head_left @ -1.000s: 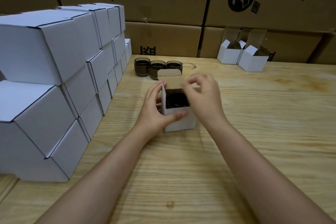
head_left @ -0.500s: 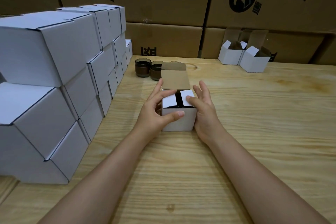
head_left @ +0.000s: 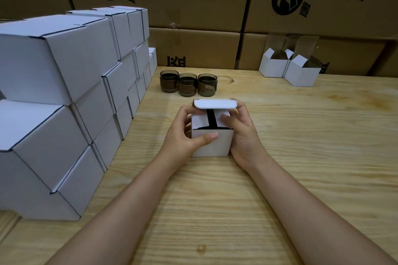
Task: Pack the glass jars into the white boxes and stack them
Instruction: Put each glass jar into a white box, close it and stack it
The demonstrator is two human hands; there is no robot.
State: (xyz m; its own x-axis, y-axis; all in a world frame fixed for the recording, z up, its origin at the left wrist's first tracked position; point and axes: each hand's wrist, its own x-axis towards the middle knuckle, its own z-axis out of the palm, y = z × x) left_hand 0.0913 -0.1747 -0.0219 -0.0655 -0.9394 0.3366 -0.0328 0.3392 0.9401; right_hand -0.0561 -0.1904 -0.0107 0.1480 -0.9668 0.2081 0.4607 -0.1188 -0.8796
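Observation:
A small white box (head_left: 217, 145) stands on the wooden table (head_left: 301, 157) in the middle. Its two side flaps are folded in, a dark gap between them, and its top lid (head_left: 215, 103) is bent forward over the opening. My left hand (head_left: 186, 135) grips the box's left side, thumb across the front face, fingers up at the lid. My right hand (head_left: 241, 133) holds the right side, fingers pressing on the right flap. Three dark glass jars (head_left: 187, 84) stand in a row behind the box. The jar inside the box is hidden.
A tall stack of closed white boxes (head_left: 64, 92) fills the left side of the table. Two open white boxes (head_left: 301, 71) stand at the back right. Large brown cartons (head_left: 193, 6) form a wall behind the table.
The side flaps were folded down over the jar, then the brown-lined lid swung forward from upright to over the opening. Both hands stayed on the box.

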